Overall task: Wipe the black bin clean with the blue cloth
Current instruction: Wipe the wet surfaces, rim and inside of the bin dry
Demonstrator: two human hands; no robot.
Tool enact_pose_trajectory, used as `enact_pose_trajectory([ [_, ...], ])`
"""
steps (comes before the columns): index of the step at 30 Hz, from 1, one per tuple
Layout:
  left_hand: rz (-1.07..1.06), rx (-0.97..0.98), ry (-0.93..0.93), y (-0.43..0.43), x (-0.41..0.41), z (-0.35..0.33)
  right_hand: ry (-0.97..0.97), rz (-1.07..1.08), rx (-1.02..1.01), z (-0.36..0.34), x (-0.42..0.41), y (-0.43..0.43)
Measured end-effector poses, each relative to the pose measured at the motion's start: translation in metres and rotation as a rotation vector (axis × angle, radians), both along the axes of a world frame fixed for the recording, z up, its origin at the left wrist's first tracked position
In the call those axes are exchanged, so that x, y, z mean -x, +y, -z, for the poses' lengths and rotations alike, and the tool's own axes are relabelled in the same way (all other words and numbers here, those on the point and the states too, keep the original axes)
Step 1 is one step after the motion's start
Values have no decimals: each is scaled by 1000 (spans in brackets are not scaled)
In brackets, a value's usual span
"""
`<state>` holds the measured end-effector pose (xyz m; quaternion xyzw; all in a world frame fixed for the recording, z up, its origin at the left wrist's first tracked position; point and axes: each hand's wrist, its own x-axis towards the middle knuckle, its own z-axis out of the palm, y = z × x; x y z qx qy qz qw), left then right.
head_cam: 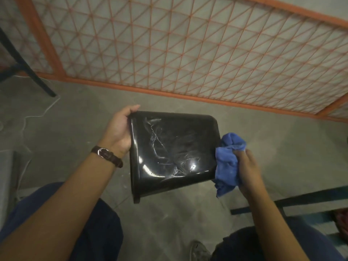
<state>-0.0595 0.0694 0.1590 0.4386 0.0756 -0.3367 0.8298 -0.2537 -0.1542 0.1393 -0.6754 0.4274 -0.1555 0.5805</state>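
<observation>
A glossy black bin (173,153) hangs on its side above the concrete floor, one scuffed, scratched wall facing me. My left hand (118,129) grips its left end, thumb over the upper corner. A bunched blue cloth (228,162) is held in my right hand (248,170) and touches the bin's right edge. The bin's opening is hidden from me.
An orange wire-mesh fence panel (188,53) stands behind the bin. A dark metal leg (28,68) slants at the far left, with a white cable (37,113) on the floor. A dark frame (301,200) lies at the right. My knees fill the bottom.
</observation>
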Motion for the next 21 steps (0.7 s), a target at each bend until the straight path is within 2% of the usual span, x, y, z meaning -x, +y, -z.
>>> enact_pose_trajectory([
  [6, 113, 53, 33, -8, 16, -2, 82, 28, 36, 6, -7, 8],
  [13, 181, -281, -168, -6, 17, -3, 108, 103, -103, 6, -12, 1],
  [18, 292, -122, -266, 6, 13, -9, 39, 134, -124, 2, -16, -3],
  [21, 280, -230, -186, 4, 17, -7, -31, 182, -96, 1, -19, 0],
])
